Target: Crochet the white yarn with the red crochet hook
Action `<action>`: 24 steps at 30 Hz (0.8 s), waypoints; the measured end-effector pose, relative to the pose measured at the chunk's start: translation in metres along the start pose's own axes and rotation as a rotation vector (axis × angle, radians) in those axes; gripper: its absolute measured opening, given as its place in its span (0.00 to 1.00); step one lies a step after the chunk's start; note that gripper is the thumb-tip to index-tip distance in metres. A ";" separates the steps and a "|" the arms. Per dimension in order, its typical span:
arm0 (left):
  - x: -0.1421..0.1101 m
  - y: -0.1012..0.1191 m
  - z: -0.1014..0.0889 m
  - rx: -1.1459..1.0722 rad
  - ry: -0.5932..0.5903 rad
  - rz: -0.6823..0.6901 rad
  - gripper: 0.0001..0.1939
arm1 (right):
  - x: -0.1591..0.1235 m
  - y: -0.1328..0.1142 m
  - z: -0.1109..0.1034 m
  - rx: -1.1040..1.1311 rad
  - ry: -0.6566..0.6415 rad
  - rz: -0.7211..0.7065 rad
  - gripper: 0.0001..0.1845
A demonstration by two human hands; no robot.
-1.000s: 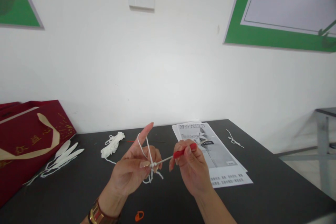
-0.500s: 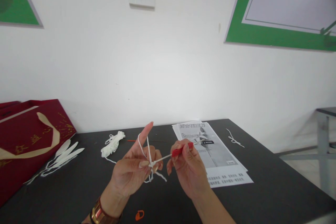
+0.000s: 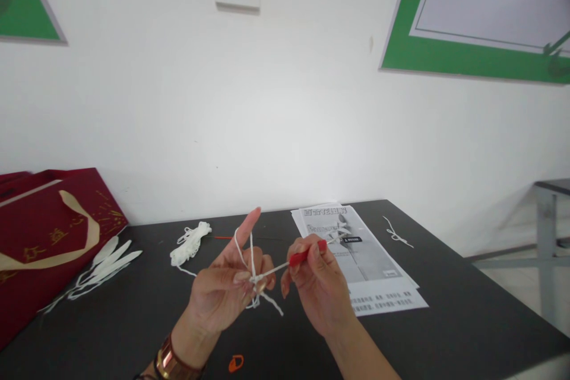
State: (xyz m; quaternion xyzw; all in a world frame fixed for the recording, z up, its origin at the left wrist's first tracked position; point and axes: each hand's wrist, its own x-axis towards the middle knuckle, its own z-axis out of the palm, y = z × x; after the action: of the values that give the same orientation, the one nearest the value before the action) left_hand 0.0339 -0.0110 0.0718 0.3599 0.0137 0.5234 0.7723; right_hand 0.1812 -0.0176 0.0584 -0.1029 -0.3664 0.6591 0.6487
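My left hand [image 3: 220, 291] pinches a small knotted piece of white yarn [image 3: 256, 279] between thumb and fingers. The index finger points up, with a strand looped around it. In my right hand [image 3: 318, 288] is a crochet hook [image 3: 299, 257] with a red grip, held like a pencil. Its metal shaft reaches left into the yarn at my left fingertips; the hook's tip is hidden there. A loose yarn tail hangs below the pinch. Behind my left hand lies a bundle of white yarn [image 3: 190, 243], from which a strand runs towards that hand.
A dark red gift bag [image 3: 48, 237] and white leaf-shaped pieces [image 3: 104, 270] lie on the left of the black table [image 3: 449, 338]. Printed sheets [image 3: 378, 267] are behind my right hand, with a small tied white string [image 3: 396, 234] beyond. An orange stitch marker [image 3: 236, 363] lies near the front.
The hook's shaft and the yarn knot have shifted very slightly left at my left fingertips. Both hands keep nearly the same pose, and the camera view has moved a little.
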 end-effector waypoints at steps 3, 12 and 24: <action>0.001 0.000 -0.001 0.004 -0.003 -0.005 0.39 | 0.001 -0.003 -0.001 -0.045 -0.006 -0.031 0.10; -0.002 -0.001 -0.002 -0.003 0.033 -0.002 0.45 | -0.002 -0.010 -0.004 -0.167 -0.025 -0.179 0.09; -0.001 0.000 0.000 0.046 0.050 -0.030 0.47 | -0.005 0.016 0.003 -0.014 -0.005 0.033 0.06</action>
State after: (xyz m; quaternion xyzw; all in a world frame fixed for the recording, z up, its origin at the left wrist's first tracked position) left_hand 0.0332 -0.0119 0.0719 0.3640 0.0505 0.5201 0.7710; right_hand 0.1682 -0.0215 0.0490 -0.1120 -0.3708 0.6672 0.6363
